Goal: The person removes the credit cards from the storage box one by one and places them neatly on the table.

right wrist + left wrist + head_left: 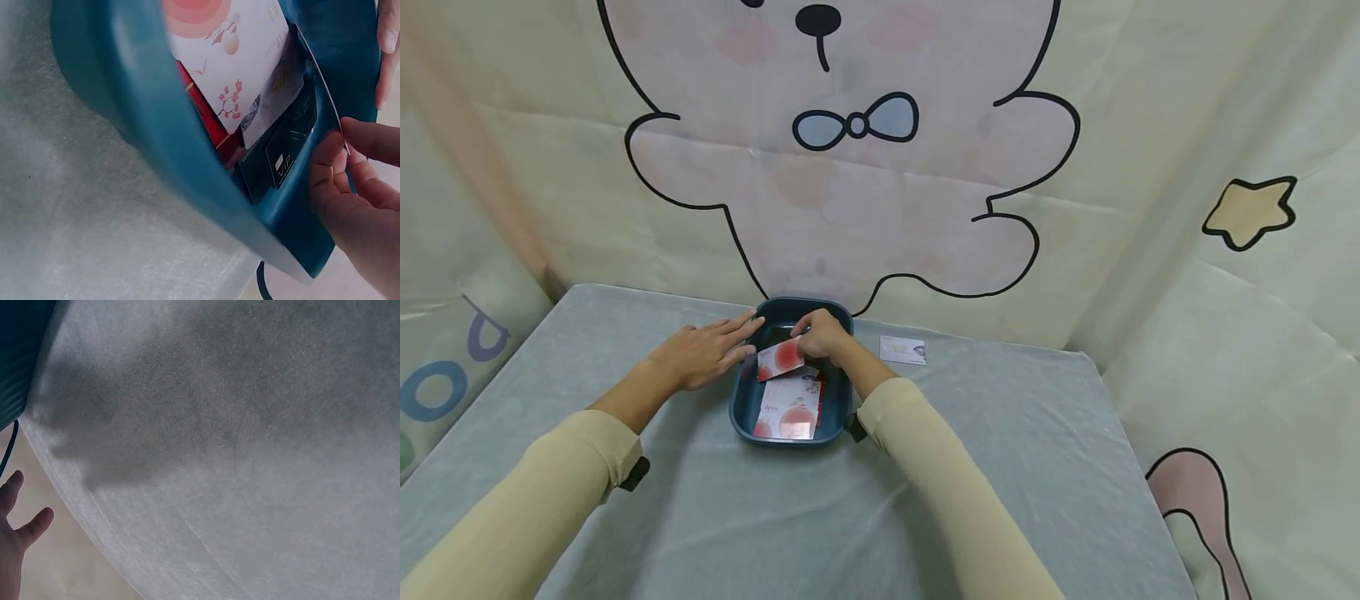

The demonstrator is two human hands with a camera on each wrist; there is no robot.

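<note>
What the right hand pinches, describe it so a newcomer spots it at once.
On the grey table, find the dark blue bin. Inside it, at the right hand, is a white card with red circles. Unlike the other cards lying in the bin, it is pinched and tilted.

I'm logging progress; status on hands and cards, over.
Right hand pinching card at blue bin. Left hand at bin's left side. More cards inside; white card outside, right. No obstruction visible.

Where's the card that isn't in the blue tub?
In the head view, the white card lies on the grey cloth, just right of the blue tub, near the cloth's far edge and beyond the right sleeve.
</note>
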